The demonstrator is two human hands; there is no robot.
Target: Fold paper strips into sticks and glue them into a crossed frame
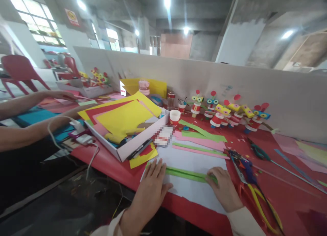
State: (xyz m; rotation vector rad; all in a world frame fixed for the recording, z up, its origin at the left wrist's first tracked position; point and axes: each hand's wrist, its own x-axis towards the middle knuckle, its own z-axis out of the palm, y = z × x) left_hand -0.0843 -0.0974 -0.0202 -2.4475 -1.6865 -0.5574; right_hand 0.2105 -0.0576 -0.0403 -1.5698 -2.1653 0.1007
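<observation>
A green paper strip [186, 173] with a lengthwise fold or gap lies across a white sheet [196, 195]. My left hand [153, 181] rests flat over the strip's left end, its fingers stretched out. At the other end, my right hand [222, 186] has its fingers curled together on the strip. Just beyond, a narrow green and pink strip [199, 150] lies on the same sheet. Wider green paper pieces [204, 132] and a pink piece [194, 140] are behind it.
Yellow-handled scissors [258, 202] and pliers [258, 151] lie right. A white box [143, 137] of coloured paper stands left, a black pen [140, 148] beside it. Several paper-cup figures [217, 120] line the partition [230, 79]. Another person's arms [30, 127] reach in from the left.
</observation>
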